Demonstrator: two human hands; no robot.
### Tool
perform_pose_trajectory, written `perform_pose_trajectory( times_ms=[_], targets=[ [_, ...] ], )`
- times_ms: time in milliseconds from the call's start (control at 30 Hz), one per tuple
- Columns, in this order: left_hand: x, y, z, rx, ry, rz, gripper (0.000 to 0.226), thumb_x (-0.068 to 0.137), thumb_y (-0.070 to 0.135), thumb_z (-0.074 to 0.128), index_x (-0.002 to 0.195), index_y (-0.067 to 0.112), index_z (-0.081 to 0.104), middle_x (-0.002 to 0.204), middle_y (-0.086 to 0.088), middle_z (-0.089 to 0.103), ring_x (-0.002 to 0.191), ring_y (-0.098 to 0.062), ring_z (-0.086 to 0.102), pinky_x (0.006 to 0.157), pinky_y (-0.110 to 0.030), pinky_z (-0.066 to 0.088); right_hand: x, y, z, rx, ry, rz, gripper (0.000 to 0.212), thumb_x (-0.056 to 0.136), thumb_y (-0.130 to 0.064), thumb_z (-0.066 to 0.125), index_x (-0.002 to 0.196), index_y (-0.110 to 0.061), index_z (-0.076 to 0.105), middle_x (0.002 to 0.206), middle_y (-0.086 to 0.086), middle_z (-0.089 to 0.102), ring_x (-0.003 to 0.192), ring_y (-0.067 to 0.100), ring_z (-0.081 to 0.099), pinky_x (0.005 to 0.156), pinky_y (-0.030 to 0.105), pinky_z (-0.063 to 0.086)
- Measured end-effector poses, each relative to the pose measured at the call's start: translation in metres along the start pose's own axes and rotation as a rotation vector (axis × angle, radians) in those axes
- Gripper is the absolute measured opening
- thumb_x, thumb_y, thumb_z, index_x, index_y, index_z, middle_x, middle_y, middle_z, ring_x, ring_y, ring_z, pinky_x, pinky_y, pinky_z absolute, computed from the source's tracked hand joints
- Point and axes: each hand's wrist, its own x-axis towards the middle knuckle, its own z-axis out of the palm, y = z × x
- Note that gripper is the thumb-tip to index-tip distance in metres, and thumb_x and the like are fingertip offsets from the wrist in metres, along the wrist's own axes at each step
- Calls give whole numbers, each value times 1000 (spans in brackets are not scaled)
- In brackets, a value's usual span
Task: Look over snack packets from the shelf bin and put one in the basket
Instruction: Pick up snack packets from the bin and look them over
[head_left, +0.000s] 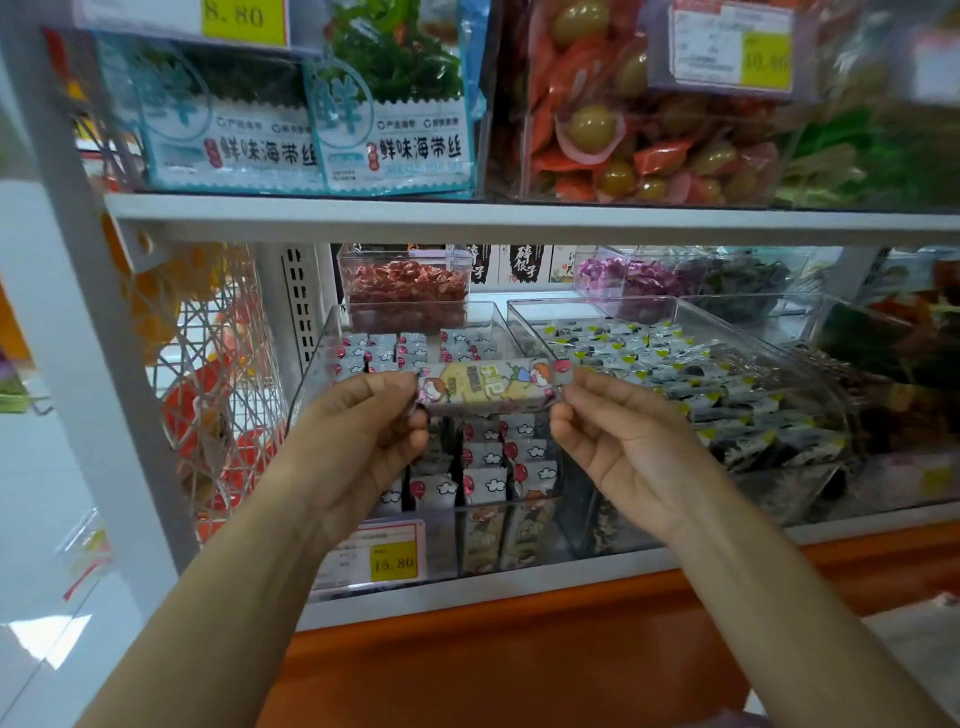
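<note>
Two hands hold one snack packet up to look at it.

The left hand (363, 415) pinches one end of the packet (488, 387) and the right hand (618, 431) pinches the other end, so it sits flat between them, just above the bin (332, 353). The picking-up part looks done and the looking part is going on now. Putting it away is still left, and no basket shows, so I cannot tell where it is. Below the hands runs an orange ledge (519, 649), then a yellow price tag (394, 561) on the front of the bin, which is full of more small packets. Next to it is a second bin (701, 322) of dark packets. Farther back is a tub (405, 291) of red sweets. Up top, a shelf (519, 218) holds big bags of green seaweed (395, 104).
</note>
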Motion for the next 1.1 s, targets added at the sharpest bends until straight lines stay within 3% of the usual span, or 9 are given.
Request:
perform_pose_trajectory(
  times_ms=[200,433,533,600,700,833,933,1033,1100],
  targets=[
    [0,0,-1,-51,-30,7,12,88,1,52,80,7,58,56,-2,59,49,-7,58,50,-15,51,2,1,-1,21,-6,-27,22,83,16,48,94,2,62,65,9,69,61,17,69,55,23,56],
    [-6,2,1,-28,-68,32,22,84,-9,52,98,7,57,82,-11,57,60,-12,68,56,-17,54,4,1,-3,24,79,-67,26,86,15,47,98,-3,62,69,8,65,60,17,68,55,24,56],
    [-8,0,2,182,-72,153,26,84,-9,53,98,13,59,80,-8,58,66,-15,70,60,-16,54,4,2,-3,-38,63,-81,15,88,-4,55,100,-8,65,71,6,65,59,15,66,53,26,55],
    [-8,-2,4,346,-83,238,28,86,-9,53,96,16,62,69,2,63,67,-15,70,62,-15,53,4,3,-3,-126,78,-111,14,81,-21,63,91,-11,64,69,3,64,57,14,64,49,27,53],
    [-9,-2,6,342,-137,205,26,87,-7,52,98,12,65,64,7,66,72,-16,70,66,-16,54,3,6,-6,-330,105,-241,6,83,-15,64,85,-11,60,73,2,57,58,13,63,53,26,55],
    [-10,0,8,195,-217,86,10,78,5,62,85,8,69,86,-6,72,84,-20,69,69,-20,55,4,8,-8,-412,63,-377,10,87,-4,60,83,-13,57,85,6,55,65,11,64,62,28,57],
    [-10,-1,7,241,-183,130,37,65,21,67,101,10,67,102,-10,70,91,-17,69,72,-17,54,5,9,-9,-489,17,-393,19,86,-1,60,80,-18,56,91,9,58,77,16,66,69,30,57],
    [-11,0,6,316,-146,184,36,65,22,67,101,20,68,102,-7,69,92,-17,69,76,-19,54,5,10,-10,-494,-3,-384,19,85,0,61,84,-19,57,96,10,61,81,19,68,68,32,57],
    [-11,0,4,434,-125,224,31,69,23,69,99,29,69,102,-2,69,92,-15,68,79,-21,54,3,10,-10,-500,-2,-372,14,83,-10,65,91,-21,64,98,6,62,86,19,67,66,33,58]
  ],
)
